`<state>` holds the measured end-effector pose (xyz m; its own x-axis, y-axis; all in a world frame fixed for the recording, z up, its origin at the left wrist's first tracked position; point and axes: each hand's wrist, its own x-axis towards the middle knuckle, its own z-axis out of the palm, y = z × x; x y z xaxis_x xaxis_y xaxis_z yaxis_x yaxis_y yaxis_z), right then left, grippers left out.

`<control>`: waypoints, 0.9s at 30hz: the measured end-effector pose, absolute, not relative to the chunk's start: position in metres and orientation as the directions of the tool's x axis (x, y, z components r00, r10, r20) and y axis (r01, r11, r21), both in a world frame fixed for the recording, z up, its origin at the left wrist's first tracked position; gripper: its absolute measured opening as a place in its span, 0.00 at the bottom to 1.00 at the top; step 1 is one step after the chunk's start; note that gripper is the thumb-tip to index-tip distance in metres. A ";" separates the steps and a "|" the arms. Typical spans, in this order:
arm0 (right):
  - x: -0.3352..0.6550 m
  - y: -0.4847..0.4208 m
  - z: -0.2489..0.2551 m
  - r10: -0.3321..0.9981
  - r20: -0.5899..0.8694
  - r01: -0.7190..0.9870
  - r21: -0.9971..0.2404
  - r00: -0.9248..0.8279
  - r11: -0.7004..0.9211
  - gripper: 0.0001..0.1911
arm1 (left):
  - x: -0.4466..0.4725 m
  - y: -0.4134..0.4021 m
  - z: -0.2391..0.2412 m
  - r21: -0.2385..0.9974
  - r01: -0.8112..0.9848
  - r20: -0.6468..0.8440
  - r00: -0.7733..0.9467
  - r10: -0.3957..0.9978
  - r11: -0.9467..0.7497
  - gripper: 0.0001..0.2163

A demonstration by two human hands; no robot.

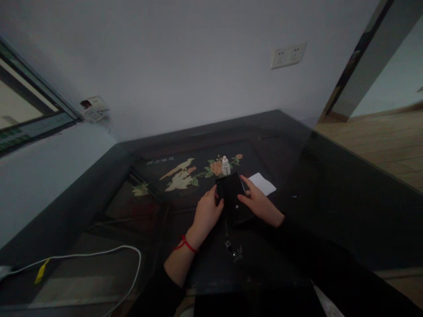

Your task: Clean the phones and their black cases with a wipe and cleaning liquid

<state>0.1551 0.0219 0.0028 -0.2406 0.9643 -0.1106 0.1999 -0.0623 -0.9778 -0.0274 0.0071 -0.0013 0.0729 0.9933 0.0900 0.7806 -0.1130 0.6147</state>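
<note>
Between my two hands is a flat black wallet-like case [234, 198] with a small pale round spot on its face. My left hand [210, 208] has its fingers and thumb closed on the left edge. At the opposite edge, my right hand [256, 200] grips with its thumb on the front and fingers at the side. A thin cord runs below the case to a shiny charm [234, 252] on the dark table. Just beyond the case stands a small clear bottle [225, 165] with a pale cap. White paper [263, 183] lies beside my right hand.
The glossy dark table [330, 198] carries a bird-and-flower picture [181, 176] and meets the wall at the back. A white cable [95, 254] with a yellow tag [42, 270] loops across the near left. Wall sockets [288, 56] sit above the table.
</note>
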 end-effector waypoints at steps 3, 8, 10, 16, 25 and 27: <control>0.156 0.021 0.003 0.965 -0.118 0.228 -0.972 -0.234 -0.063 0.40 | -0.029 0.009 -0.003 0.591 0.798 0.087 0.077 0.993 -0.114 0.26; 0.157 0.021 0.001 0.969 -0.089 0.238 -0.971 -0.231 -0.033 0.38 | -0.030 0.011 -0.007 0.572 0.810 0.092 0.092 0.992 -0.128 0.23; 0.157 0.022 0.000 0.969 -0.074 0.248 -0.969 -0.235 -0.014 0.36 | -0.031 0.011 -0.007 0.569 0.812 0.092 0.096 0.991 -0.131 0.23; 0.155 0.027 -0.005 0.970 -0.036 0.308 -0.951 -0.239 0.041 0.36 | -0.032 0.010 -0.006 0.556 0.819 0.084 0.115 0.990 -0.142 0.25; 0.153 0.038 -0.014 0.960 -0.004 0.458 -0.879 -0.281 0.131 0.34 | -0.039 0.016 -0.015 0.649 0.758 0.086 0.020 0.996 -0.071 0.18; 0.152 0.039 -0.014 0.957 0.000 0.464 -0.874 -0.291 0.141 0.35 | -0.039 0.020 -0.018 0.713 0.699 0.070 -0.010 0.998 -0.043 0.17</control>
<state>0.1522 0.0388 -0.0143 -0.2908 0.9568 0.0002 0.4644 0.1414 -0.8743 -0.0393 0.0200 -0.0184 -0.0100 0.9975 0.0699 0.6994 -0.0430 0.7134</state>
